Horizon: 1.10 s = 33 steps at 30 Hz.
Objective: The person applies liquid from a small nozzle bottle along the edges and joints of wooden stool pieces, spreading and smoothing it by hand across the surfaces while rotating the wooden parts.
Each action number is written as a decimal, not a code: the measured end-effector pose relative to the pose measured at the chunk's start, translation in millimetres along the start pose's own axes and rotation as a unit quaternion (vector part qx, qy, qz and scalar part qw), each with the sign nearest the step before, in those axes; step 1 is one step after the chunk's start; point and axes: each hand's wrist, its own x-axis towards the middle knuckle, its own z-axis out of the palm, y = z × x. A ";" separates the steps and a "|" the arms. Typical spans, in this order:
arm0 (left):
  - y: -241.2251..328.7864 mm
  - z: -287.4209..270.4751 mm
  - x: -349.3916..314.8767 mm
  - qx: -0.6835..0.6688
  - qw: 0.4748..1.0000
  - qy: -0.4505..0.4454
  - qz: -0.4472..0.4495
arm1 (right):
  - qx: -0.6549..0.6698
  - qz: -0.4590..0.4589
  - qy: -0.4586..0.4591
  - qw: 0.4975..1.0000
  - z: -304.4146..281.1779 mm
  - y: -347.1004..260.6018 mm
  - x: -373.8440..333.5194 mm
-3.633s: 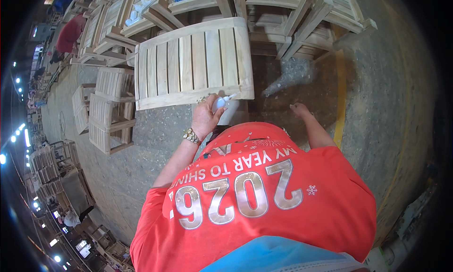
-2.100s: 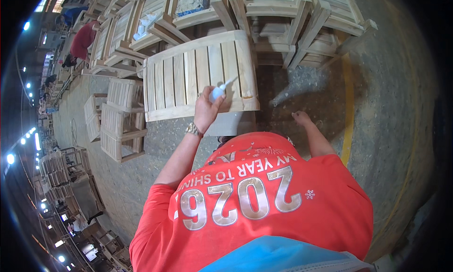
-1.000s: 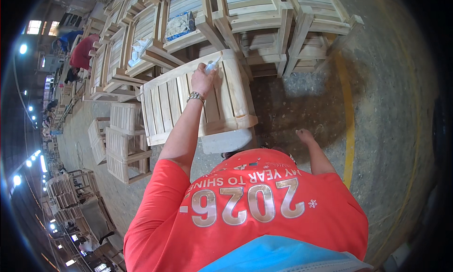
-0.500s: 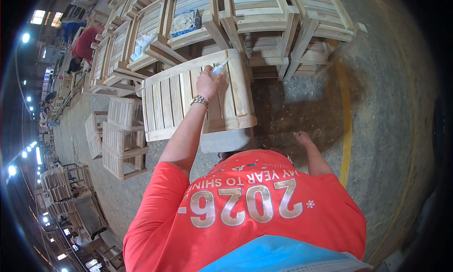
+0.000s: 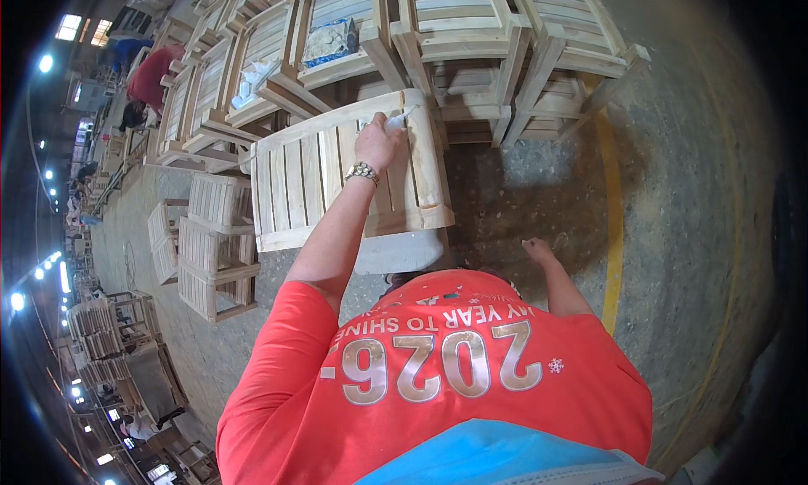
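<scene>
A small whitish squeeze bottle with a thin nozzle (image 5: 394, 124) is gripped in my left hand (image 5: 378, 141), which wears a metal-banded watch. Its tip points toward the far right corner of a slatted wooden piece (image 5: 320, 175), just over the frame; whether it touches the wood I cannot tell. That piece lies slats up in front of me, above a pale grey block (image 5: 400, 253). Off to the right, away from the wood, my right hand (image 5: 537, 250) is closed with its fingers curled in. Whatever it may hold is too small to make out.
Stacked slatted wooden frames (image 5: 471, 47) fill the far side, one carrying a blue-and-white box (image 5: 329, 43), another some white bottles (image 5: 251, 85). More frames (image 5: 217, 253) stand on the floor at left. A co-worker in red (image 5: 153, 74) bends at far left. A yellow line (image 5: 614, 207) crosses the floor.
My left hand has shifted slightly toward the far right with the bottle, whose nozzle now points more sideways. The right hand stays nearly where it was, still closed.
</scene>
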 end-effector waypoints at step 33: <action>-346.3 -107.7 -102.8 -0.298 0.856 0.354 -0.229 | 0.164 -0.207 0.032 0.964 -33.3 -333.9 33.1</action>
